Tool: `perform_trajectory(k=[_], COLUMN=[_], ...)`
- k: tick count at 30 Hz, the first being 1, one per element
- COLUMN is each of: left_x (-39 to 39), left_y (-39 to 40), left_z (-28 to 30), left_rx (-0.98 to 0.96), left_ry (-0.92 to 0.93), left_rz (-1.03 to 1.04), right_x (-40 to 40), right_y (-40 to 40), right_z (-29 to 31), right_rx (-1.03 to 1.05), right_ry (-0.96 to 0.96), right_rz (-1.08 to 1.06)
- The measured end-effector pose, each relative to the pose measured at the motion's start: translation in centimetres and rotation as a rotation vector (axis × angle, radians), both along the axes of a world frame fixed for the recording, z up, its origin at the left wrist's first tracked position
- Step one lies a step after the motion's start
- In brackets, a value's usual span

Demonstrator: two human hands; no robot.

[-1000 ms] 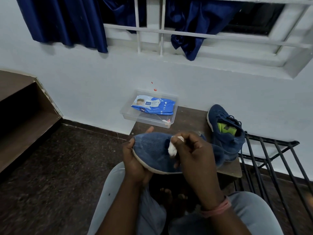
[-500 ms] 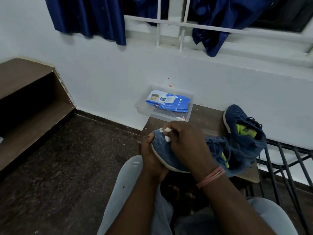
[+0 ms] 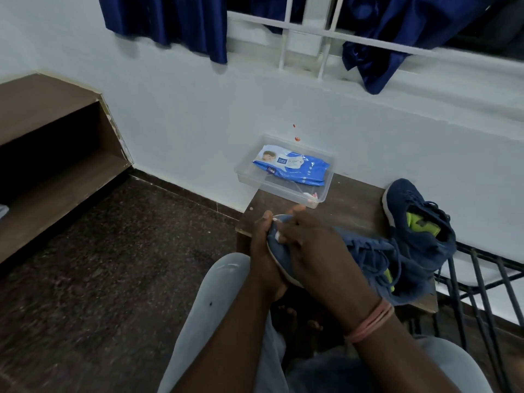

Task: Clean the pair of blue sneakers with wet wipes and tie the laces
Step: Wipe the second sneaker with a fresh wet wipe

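Note:
I hold one blue sneaker [image 3: 365,251] over my lap, toe pointing left. My left hand [image 3: 265,256] grips its toe and sole from the left side. My right hand [image 3: 314,245] lies over the toe and holds a white wet wipe [image 3: 278,236], of which only a small bit shows between the fingers. The second blue sneaker [image 3: 416,222], with a green insole, stands on the small brown table [image 3: 351,205] to the right. The blue wet-wipe pack [image 3: 292,167] lies in a clear plastic tray [image 3: 243,173] at the table's far left corner.
A white wall and barred window with blue curtains [image 3: 170,24] stand behind the table. Brown steps [image 3: 48,154] rise at the left. A black metal rack [image 3: 487,282] sits to the right. Dark speckled floor [image 3: 113,265] spreads on the left.
My right hand with the wipe has slid left along the sneaker from its middle to the toe. The camera has turned left, so everything sits further right in the frame.

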State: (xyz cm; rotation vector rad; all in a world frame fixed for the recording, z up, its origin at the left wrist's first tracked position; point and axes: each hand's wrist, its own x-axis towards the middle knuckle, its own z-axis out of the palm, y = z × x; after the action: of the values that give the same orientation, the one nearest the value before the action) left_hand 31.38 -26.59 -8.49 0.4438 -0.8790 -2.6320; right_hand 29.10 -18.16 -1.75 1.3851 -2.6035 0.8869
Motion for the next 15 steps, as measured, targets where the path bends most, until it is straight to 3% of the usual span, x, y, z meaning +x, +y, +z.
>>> perform_trajectory(k=[3, 6, 8, 10, 12, 15], left_x=[0.3, 0.1, -0.1, -0.6, -0.8, -0.3], left_y=[0.1, -0.4, 0.0, 0.3, 0.6, 0.2], left_z=[0.5, -0.2, -0.1, 0.0, -0.1, 0.1], left_rx=[-0.061, 0.086, 0.036, 0.07, 0.141, 0.152], left_ry=[-0.002, 0.002, 0.031, 0.153, 0.024, 0.006], left_rz=[-0.052, -0.114, -0.031, 0.059, 0.024, -0.027], right_x=[0.2, -0.3, -0.7, -0.9, -0.9, -0.7], right_y=[0.6, 0.7, 0.0, -0.9, -1.5, -1.9], right_z=[0.2, 0.9, 1.3, 1.5, 1.3, 0.2], right_rx=[-0.087, -0.058, -0.05, -0.063, -0.066, -0.075], right_ry=[0.001, -0.203, -0.287, -0.202, -0.095, 0.034], right_rz=[-0.013, -0.04, -0.094, -0.131, -0.15, -0.173])
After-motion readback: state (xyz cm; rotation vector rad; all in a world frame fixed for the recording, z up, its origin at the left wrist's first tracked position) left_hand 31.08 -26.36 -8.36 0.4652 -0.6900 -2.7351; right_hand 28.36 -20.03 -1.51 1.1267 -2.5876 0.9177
